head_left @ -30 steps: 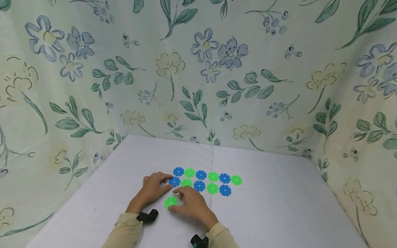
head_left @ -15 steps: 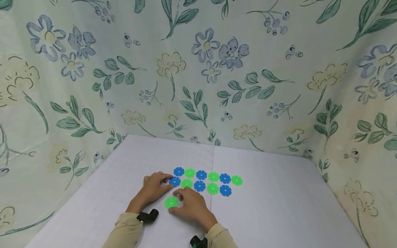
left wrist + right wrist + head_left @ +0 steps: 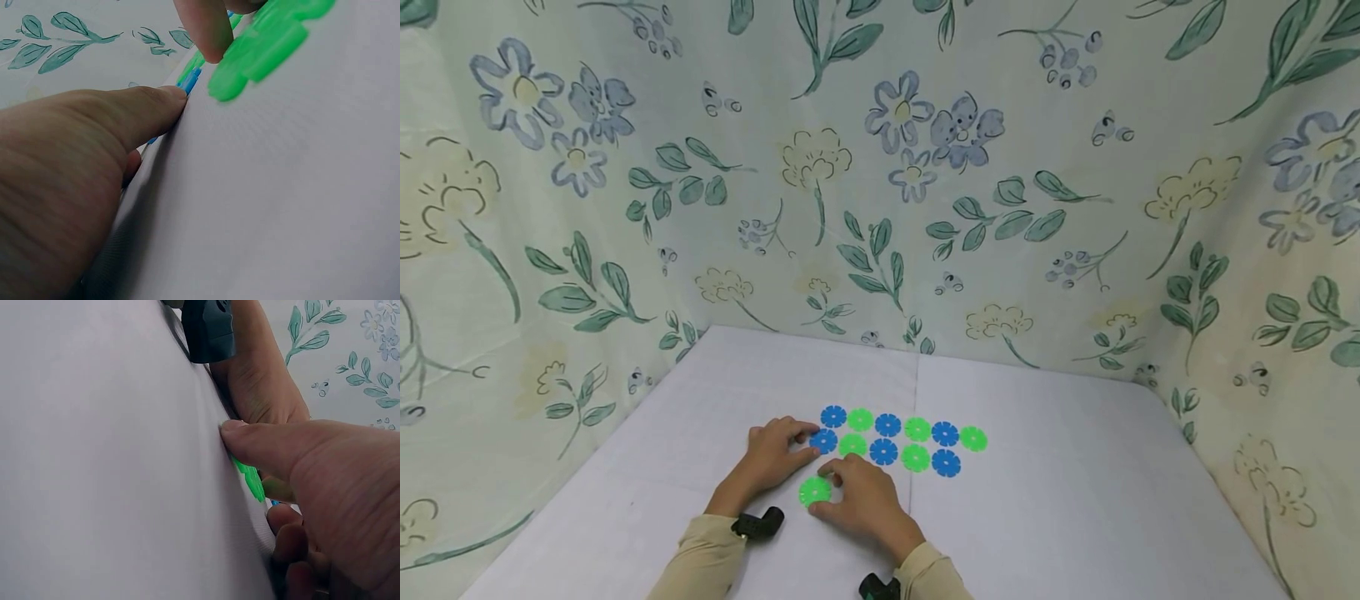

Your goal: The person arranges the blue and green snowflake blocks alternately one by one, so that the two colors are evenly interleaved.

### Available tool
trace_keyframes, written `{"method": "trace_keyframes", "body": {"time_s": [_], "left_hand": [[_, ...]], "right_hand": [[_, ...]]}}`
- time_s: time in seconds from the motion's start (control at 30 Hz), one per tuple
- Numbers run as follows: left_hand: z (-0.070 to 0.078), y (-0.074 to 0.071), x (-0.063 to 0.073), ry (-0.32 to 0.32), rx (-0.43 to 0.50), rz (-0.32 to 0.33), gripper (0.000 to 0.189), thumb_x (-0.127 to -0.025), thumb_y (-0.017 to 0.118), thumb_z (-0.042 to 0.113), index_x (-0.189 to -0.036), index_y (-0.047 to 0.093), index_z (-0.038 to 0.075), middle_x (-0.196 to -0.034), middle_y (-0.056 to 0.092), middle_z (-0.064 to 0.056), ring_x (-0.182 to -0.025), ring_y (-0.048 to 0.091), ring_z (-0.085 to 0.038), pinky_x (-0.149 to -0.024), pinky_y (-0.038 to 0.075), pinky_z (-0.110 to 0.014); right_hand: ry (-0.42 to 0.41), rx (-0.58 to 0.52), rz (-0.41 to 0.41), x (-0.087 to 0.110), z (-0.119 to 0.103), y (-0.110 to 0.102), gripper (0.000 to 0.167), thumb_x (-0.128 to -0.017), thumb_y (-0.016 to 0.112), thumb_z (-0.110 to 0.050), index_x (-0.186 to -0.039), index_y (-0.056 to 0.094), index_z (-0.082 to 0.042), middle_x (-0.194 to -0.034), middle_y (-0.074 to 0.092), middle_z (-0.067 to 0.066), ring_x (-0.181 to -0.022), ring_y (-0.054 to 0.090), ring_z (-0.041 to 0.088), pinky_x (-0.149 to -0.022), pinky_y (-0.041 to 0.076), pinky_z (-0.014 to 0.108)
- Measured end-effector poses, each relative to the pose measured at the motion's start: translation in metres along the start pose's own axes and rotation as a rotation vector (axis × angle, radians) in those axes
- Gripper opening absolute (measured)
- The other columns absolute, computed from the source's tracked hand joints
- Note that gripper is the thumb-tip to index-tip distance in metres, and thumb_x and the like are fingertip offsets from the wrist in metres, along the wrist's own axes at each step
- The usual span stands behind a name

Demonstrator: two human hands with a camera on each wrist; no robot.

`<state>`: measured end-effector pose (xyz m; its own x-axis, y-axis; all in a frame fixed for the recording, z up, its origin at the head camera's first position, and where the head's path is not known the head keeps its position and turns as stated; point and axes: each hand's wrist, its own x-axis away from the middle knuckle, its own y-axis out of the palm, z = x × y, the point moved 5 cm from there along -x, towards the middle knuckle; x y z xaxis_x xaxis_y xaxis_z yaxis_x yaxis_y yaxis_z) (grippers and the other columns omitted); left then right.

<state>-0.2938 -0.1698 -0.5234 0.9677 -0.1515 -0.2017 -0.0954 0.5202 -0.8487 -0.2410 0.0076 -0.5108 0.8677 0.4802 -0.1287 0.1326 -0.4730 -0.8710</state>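
Note:
My left hand [image 3: 770, 452] pinches a blue notched plastic disc [image 3: 824, 442] at the left end of the front row, thumb at its near edge and index finger at its far edge. Below it, my right hand [image 3: 867, 498] holds a green notched disc [image 3: 814, 492] between thumb and index finger, apart from the rows. In the left wrist view, the thumb presses the rim of the blue disc [image 3: 191, 81], and the green disc [image 3: 275, 50] looms large and blurred. The right wrist view shows the green disc [image 3: 252, 481] edge-on, partly hidden by the thumb.
Two rows of alternating discs lie flat on the white tablecloth [image 3: 1060, 508]; a blue disc [image 3: 833, 417] starts the back row and a green disc [image 3: 973, 439] ends it. A floral curtain [image 3: 880, 208] hangs behind the table. Black wrist cameras sit at both sleeves.

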Motion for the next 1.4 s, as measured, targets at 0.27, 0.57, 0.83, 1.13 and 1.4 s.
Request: {"method": "trace_keyframes", "body": {"time_s": [0.27,0.57,0.83,1.13,1.4], "left_hand": [[0.0019,-0.0018,0.0007,0.003,0.010,0.010,0.035,-0.086,0.078,0.039,-0.119,0.072,0.028,-0.085,0.054,0.016,-0.080,0.045,-0.007,-0.078,0.025,-0.037],[0.0008,0.0000,0.0001,0.003,0.002,0.020,0.035,-0.086,0.077,0.040,-0.119,0.073,0.029,-0.085,0.054,0.017,-0.080,0.045,-0.006,-0.077,0.024,-0.036],[0.0009,-0.0001,0.0004,0.002,-0.006,0.018,0.036,-0.086,0.077,0.042,-0.120,0.072,0.029,-0.085,0.054,0.017,-0.080,0.046,-0.007,-0.077,0.024,-0.036],[0.0019,-0.0002,0.0002,0.013,0.003,0.042,0.036,-0.085,0.078,0.040,-0.119,0.073,0.028,-0.085,0.055,0.017,-0.080,0.046,-0.007,-0.077,0.024,-0.036],[0.0018,0.0002,0.0001,-0.002,-0.002,0.012,0.036,-0.086,0.077,0.041,-0.120,0.072,0.029,-0.085,0.054,0.017,-0.080,0.045,-0.007,-0.078,0.024,-0.036]], "right_hand": [[-0.001,0.013,0.004,-0.0013,0.0019,0.0013,0.050,-0.078,0.079,-0.058,-0.117,0.071,-0.028,-0.088,0.057,-0.013,-0.071,0.047,0.000,-0.061,0.039,0.023],[0.003,0.003,0.012,-0.0020,0.0018,0.0017,0.047,-0.077,0.080,-0.057,-0.114,0.071,-0.029,-0.089,0.058,-0.013,-0.072,0.049,0.000,-0.062,0.040,0.024],[0.006,-0.010,0.010,-0.0015,0.0011,0.0006,0.047,-0.076,0.081,-0.056,-0.113,0.070,-0.028,-0.089,0.059,-0.013,-0.073,0.050,0.000,-0.063,0.041,0.024],[-0.005,-0.026,-0.003,-0.0027,0.0012,0.0003,0.045,-0.076,0.083,-0.054,-0.112,0.069,-0.030,-0.093,0.063,-0.014,-0.078,0.055,-0.001,-0.066,0.044,0.024],[-0.012,-0.039,-0.003,-0.0018,0.0012,-0.0001,0.045,-0.076,0.083,-0.053,-0.113,0.069,-0.030,-0.096,0.064,-0.014,-0.082,0.057,-0.001,-0.070,0.046,0.025]]}}
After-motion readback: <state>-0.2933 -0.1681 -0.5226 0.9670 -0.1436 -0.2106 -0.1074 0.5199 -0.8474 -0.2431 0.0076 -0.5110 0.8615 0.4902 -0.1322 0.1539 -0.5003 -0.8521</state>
